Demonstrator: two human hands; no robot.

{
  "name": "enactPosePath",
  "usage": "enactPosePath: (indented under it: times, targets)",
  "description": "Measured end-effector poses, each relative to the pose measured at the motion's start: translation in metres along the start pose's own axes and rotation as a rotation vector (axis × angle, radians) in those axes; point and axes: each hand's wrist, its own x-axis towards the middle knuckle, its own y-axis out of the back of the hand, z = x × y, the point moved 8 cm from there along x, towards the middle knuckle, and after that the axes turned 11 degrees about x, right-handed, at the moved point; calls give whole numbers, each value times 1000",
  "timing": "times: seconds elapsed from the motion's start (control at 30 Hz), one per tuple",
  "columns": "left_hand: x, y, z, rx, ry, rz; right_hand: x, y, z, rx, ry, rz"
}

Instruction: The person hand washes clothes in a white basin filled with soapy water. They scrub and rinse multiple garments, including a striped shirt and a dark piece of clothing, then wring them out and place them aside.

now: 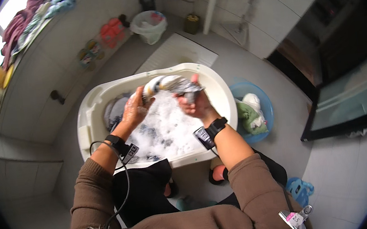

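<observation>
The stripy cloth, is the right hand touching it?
Touching: the head view shows the striped cloth's grey end held in the right hand.

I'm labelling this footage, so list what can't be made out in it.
All in the head view:
Tub: bottom, hidden under white foam.
Twisted cloth: left end, hidden by the left hand; garment type unclear because of the twist.
Window: cut off at the picture's upper-left rim.
Blue item at lower right: partly hidden by the brown sleeve.
</observation>
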Motion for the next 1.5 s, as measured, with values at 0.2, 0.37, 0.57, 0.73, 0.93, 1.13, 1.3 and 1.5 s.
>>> enactPosePath:
  times: [0.2,0.37,0.57,0.73,0.93,1.13,1.3,1.5]
  targets:
    - [-9,21,15,43,110,-8,-59,89,-42,-1558,311,1196]
    - [-20,29,63,101,-8,31,-9,44,-6,-509,452,663]
    - [-43,23,98,-123,-24,-88,-28,-20,-22,-438,551,516]
    - [-57,-6,113,-868,255,-573,-45,-73,-18,-476,532,200]
    - [-46,12,142,-1029,127,-327,-57,-119,-14,-833,421,260]
    - [-35,34,136,-445,67,-234,-70,-149,-4,-1022,373,285]
    - [-39,31,148,-1192,167,-355,-79,-172,-9,-1284,615,445]
    - [-40,32,164,-1299,146,-184,-76,-182,-6,-1559,647,599]
